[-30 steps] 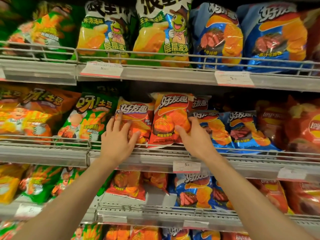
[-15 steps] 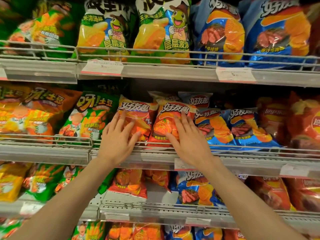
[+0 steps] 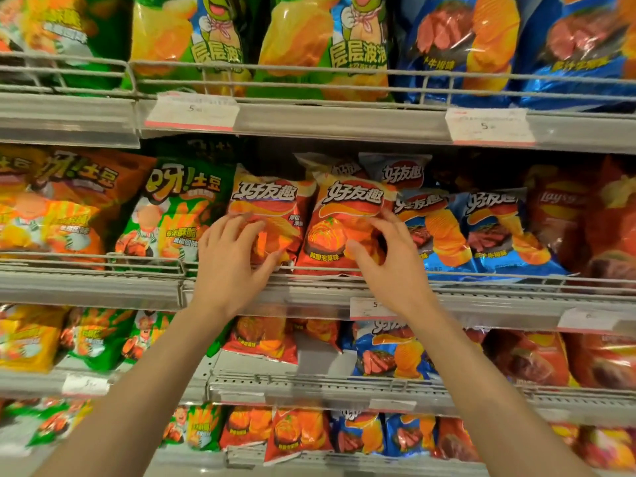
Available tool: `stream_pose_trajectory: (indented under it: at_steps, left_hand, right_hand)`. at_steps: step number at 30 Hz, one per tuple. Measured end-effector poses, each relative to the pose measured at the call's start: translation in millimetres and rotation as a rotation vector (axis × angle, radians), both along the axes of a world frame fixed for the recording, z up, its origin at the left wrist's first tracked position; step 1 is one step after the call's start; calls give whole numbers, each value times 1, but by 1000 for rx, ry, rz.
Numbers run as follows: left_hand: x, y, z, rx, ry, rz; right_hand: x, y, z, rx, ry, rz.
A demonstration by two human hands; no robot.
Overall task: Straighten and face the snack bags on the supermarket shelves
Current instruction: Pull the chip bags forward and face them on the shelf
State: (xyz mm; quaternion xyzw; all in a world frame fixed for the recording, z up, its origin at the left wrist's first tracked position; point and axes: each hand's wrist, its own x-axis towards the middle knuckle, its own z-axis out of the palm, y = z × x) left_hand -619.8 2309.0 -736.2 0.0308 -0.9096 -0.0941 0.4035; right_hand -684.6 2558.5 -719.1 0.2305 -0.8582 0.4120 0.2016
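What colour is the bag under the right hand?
Red-orange bag, under the right hand; head view.

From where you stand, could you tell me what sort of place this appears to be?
Most likely a supermarket snack aisle: tiered wire-fronted shelves packed with chip bags, and price tags clipped along the shelf edges.
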Motion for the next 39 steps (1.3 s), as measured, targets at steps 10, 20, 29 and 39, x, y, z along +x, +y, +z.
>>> stream_pose_trajectory:
  at_steps: [10, 20, 29, 39]
  left_hand:
    - [80, 23, 78, 824, -258, -193]
    - [175, 26, 205, 1224, -285, -58]
    - [219, -55, 279, 1354, -320, -72]
    - [250, -182, 306, 1318, -462, -114]
  right_hand:
    - [63, 32, 44, -329, -495, -24]
    - [144, 38, 146, -452, -723, -84]
    - [193, -24, 235, -366, -751, -188]
    - [235, -150, 276, -386, -694, -209]
